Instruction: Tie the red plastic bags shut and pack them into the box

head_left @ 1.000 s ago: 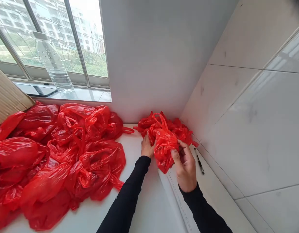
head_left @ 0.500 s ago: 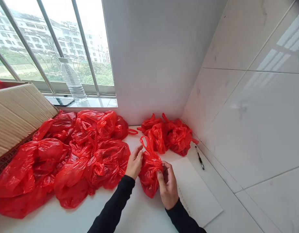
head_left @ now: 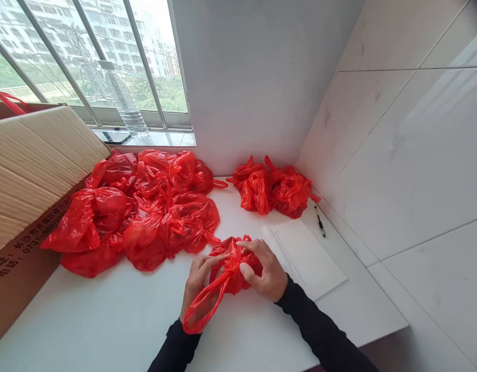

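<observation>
A crumpled red plastic bag is held over the white tabletop between both my hands. My left hand is under it with fingers curled into the plastic, and a loop handle drapes over that wrist. My right hand pinches the bag's top with fingers closed. A big heap of red bags lies to the left, and a smaller bunch of red bags sits in the far corner.
A cardboard box stands at the left edge. A white sheet of paper and a pen lie at the right beside the tiled wall. A clear water bottle stands on the window sill.
Both hands pulled one red bag away from the corner bunch toward me and down to the table's front. The view swung, so the box shows more.
</observation>
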{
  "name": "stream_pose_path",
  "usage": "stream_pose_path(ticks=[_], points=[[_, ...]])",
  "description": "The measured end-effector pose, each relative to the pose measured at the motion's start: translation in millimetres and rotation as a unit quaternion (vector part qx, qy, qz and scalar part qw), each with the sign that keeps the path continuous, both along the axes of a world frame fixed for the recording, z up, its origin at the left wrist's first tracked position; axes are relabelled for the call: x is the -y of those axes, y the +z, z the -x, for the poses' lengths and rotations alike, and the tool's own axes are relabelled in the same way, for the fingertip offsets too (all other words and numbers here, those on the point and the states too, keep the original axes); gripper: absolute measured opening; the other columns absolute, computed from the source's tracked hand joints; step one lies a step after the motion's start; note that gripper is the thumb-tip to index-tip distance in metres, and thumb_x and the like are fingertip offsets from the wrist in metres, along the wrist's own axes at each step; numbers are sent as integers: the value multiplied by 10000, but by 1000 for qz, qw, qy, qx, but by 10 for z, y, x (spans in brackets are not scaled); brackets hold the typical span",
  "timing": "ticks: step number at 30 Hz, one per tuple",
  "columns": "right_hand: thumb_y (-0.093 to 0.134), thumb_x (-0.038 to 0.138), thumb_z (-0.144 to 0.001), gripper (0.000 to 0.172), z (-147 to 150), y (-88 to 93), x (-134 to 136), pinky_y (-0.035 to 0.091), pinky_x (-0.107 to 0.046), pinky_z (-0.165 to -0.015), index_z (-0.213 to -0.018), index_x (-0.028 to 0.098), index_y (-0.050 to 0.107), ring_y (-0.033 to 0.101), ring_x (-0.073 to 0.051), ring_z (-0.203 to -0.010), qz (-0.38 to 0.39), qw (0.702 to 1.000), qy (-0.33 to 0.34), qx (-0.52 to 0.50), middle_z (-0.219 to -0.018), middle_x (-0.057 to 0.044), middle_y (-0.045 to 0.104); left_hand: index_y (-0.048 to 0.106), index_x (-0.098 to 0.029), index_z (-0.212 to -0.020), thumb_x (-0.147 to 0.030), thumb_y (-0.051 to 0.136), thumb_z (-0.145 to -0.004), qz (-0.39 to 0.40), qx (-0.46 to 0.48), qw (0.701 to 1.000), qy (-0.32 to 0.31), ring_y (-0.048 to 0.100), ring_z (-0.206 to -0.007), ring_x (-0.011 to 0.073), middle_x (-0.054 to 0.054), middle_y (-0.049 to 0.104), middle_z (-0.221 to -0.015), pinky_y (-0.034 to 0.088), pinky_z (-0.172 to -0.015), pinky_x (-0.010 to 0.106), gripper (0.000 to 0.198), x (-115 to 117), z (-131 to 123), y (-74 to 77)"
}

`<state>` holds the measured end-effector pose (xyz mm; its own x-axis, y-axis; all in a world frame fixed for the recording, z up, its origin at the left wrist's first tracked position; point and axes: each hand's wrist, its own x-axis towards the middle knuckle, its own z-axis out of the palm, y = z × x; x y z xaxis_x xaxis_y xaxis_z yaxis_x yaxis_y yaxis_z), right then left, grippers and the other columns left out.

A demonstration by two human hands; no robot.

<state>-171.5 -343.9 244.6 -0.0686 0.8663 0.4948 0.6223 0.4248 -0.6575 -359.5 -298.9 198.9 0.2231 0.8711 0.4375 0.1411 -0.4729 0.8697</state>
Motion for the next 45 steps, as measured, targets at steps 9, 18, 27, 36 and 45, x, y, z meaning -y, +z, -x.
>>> stream_pose_path(ticks=[9, 18, 27, 36, 45], points=[[490, 285, -951, 183, -30, 340, -404, 483, -336, -843, -925, 205, 653, 606, -188, -890, -57, 985, -108, -124, -900, -41, 641, 550, -226, -1087, -502, 569, -873, 264, 249, 931, 36, 607, -898, 220, 58, 595, -1050, 543, -718, 362, 350, -118, -30, 75], [481, 317, -971, 209, 43, 197, -427, 495, -254, -586, -1046, 242, 661, 593, -118, -513, -57, 976, -32, -207, -575, 52, 627, 635, -192, -1106, -327, 697, -802, 431, 413, 766, -237, 671, -976, 242, 73, 712, -1026, 568, -817, 371, 338, -541, -350, 190], [546, 458, -915, 503, -338, -27, -667, 456, -421, -1023, -1348, 202, 536, 623, -220, -1084, 112, 972, -90, -185, -1186, -101, 663, 681, -199, -1113, -281, 744, -713, 410, 382, 807, -186, 696, -944, 251, 59, 749, -974, 570, -801, 331, 414, -551, -368, 139], [551, 225, -847, 372, -200, -66, -605, 532, -367, -903, -1206, 203, 649, 671, -205, -960, 135, 951, 39, -277, -1064, -59, 720, 694, -193, -1075, -345, 775, -624, 373, 382, 828, -170, 686, -978, 312, 75, 751, -945, 563, -841, 394, 482, -481, -395, 188], [642, 383, -852, 393, -248, -67, -619, 512, -338, -902, -1204, 208, 620, 646, -196, -992, 151, 937, 69, -308, -1116, -66, 694, 690, -167, -987, -361, 781, -648, 394, 334, 844, -144, 692, -928, 294, 70, 743, -927, 569, -769, 363, 401, -470, -402, 183]])
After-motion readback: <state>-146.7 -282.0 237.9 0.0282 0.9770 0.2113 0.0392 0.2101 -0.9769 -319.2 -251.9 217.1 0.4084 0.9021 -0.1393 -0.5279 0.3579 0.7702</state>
